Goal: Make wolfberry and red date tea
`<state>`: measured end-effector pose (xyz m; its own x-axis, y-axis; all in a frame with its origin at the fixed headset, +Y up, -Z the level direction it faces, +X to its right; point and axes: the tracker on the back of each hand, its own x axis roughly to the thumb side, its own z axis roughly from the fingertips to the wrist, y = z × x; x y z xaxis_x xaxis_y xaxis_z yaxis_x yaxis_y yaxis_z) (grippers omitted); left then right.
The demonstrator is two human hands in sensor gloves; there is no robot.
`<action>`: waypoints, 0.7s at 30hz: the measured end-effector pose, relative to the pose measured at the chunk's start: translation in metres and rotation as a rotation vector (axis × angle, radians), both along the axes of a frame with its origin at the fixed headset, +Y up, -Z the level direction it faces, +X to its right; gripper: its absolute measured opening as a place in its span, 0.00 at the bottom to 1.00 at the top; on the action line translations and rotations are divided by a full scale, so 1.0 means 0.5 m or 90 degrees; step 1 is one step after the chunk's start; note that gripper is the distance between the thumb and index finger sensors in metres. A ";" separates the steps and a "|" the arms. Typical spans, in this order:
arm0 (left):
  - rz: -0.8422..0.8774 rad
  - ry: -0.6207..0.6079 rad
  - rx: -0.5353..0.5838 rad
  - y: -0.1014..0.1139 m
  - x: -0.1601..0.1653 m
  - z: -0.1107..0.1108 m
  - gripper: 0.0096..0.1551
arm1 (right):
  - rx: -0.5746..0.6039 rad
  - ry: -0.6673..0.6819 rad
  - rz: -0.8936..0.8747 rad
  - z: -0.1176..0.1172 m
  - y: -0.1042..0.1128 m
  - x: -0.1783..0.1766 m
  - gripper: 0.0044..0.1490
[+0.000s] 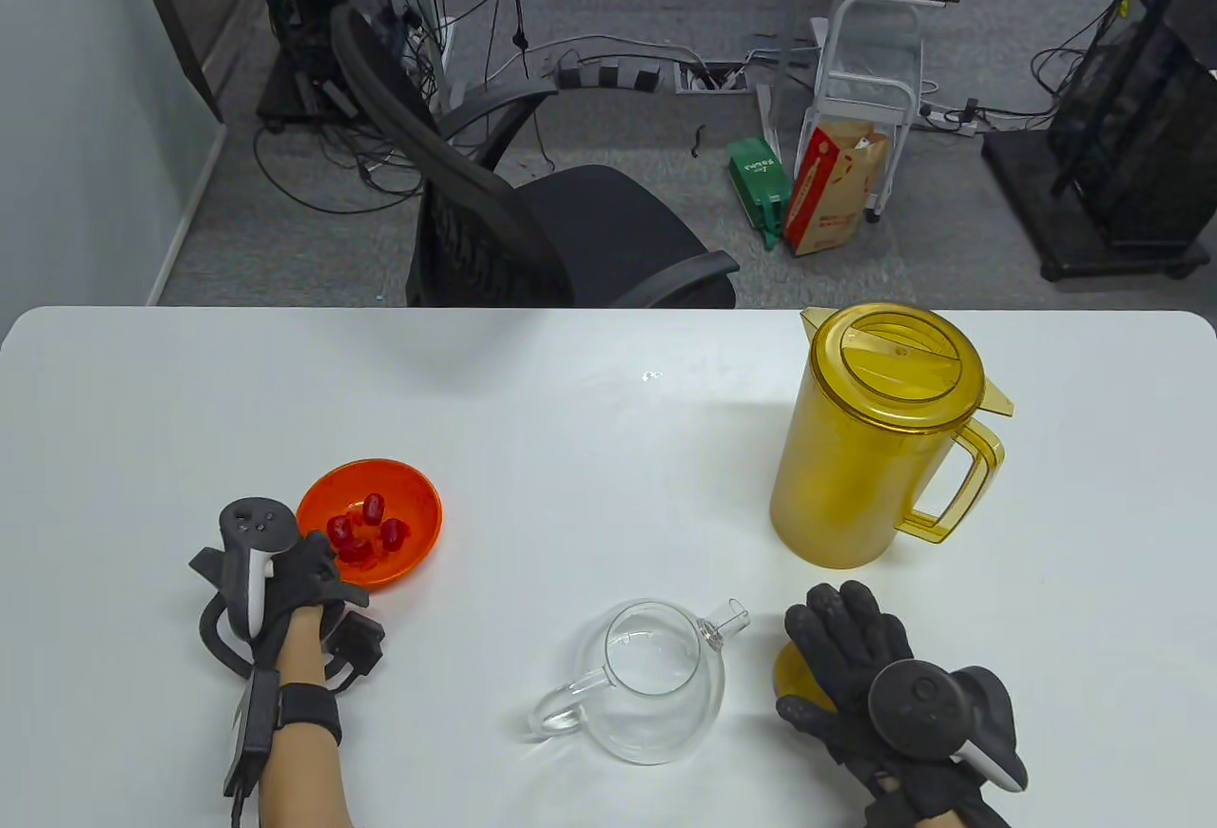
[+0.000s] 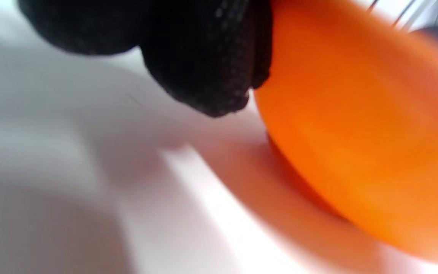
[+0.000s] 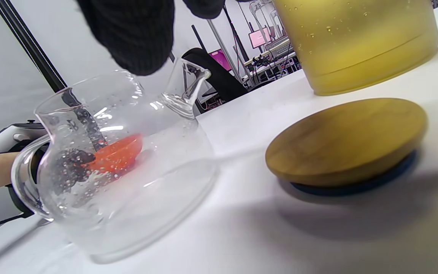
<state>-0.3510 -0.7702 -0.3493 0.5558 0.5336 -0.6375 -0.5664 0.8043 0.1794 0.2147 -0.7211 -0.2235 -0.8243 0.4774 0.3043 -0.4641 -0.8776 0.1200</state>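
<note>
An orange bowl [image 1: 409,533] with a few red dates [image 1: 361,533] sits at the front left. My left hand [image 1: 302,571] grips its near-left rim, and its fingers [image 2: 203,57] lie against the bowl's outer wall [image 2: 356,133]. A lidless, empty glass teapot [image 1: 656,681] stands at the front middle and also shows in the right wrist view [image 3: 120,163]. Its round wooden lid [image 1: 797,671] lies flat on the table to the right of it. My right hand [image 1: 846,666] is spread open just above the lid [image 3: 348,140] without holding it.
A tall yellow pitcher [image 1: 875,438] with its lid on stands behind my right hand, handle to the right; it also shows in the right wrist view [image 3: 356,42]. A black office chair [image 1: 532,229] stands beyond the table's far edge.
</note>
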 end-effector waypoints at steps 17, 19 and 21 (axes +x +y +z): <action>0.043 -0.274 0.259 0.158 0.219 0.051 0.23 | -0.016 -0.010 0.000 0.001 -0.003 0.005 0.53; 0.050 -0.291 0.265 0.160 0.250 0.055 0.23 | -0.014 -0.007 0.004 0.002 -0.003 0.004 0.53; 0.051 -0.302 0.266 0.163 0.275 0.059 0.23 | -0.012 -0.007 0.007 0.003 -0.003 0.004 0.53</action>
